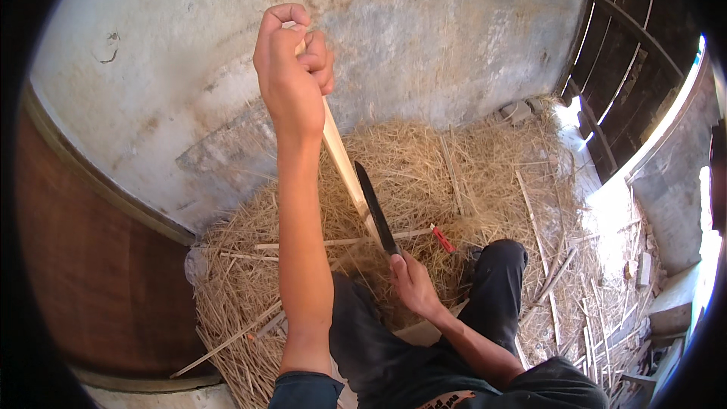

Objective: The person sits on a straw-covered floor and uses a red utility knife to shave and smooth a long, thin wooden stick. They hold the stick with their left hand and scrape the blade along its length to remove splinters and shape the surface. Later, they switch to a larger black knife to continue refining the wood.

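My left hand [291, 68] is raised high before the wall, its fingers closed round the upper end of a pale bamboo strip [344, 163]. The strip slants down to the right, toward my lap. Low in the middle, my right hand [413, 282] grips a knife with a long dark blade [372, 204]. The blade points up and lies along the strip's right side, close against it; whether the edge cuts into it I cannot tell. My right fingers cover the knife's handle. The strip's lower end is hidden near the knife and my right hand.
A red utility knife [443, 239] lies on the straw-like shavings [409, 151] between my knees. Thin strips [534, 220] lie scattered there. A stained wall [454, 53] rises ahead, a brown wooden panel [98, 257] stands at left, and dark slatted boards [625, 45] at upper right.
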### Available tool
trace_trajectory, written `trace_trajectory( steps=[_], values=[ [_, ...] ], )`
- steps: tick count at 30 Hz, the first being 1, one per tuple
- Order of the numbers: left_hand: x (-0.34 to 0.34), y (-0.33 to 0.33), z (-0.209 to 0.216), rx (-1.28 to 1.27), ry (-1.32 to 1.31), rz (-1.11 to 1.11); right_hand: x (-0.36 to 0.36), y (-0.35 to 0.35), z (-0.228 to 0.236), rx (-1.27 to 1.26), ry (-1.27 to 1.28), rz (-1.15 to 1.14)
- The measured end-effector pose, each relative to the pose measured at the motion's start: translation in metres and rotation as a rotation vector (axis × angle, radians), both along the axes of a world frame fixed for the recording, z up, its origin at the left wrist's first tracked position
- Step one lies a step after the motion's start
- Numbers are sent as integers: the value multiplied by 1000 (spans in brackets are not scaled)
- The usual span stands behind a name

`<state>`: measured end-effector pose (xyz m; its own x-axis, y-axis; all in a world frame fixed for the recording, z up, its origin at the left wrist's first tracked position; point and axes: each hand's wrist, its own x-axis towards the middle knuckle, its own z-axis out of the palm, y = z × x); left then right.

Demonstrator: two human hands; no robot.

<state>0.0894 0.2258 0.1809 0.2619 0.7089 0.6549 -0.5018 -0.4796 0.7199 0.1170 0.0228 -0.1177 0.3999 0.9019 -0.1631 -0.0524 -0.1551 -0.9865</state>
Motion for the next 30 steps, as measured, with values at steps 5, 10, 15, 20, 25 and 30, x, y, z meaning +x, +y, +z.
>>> trace_trajectory(
  steps=[5, 10, 15, 20, 25, 30],
  values=[
    [6, -9, 1, 8, 17, 14, 12, 0, 50, 136, -67, -45],
    [12, -19, 1, 8, 8, 24, 10, 3, 56, 359, -69, -261],
    [9, -12, 0, 14, 10, 52, 1, 2, -20, -12, -267, 1],
    [12, -20, 2, 3, 31, 50, 18, -1, 23, 83, 116, 0],
    [13, -23, 1, 7, 25, 41, 17, -4, 82, 274, 30, -180],
    [13, -15, -3, 52, 5, 90, 0, 2, -24, 4, -345, -2]
  ],
)
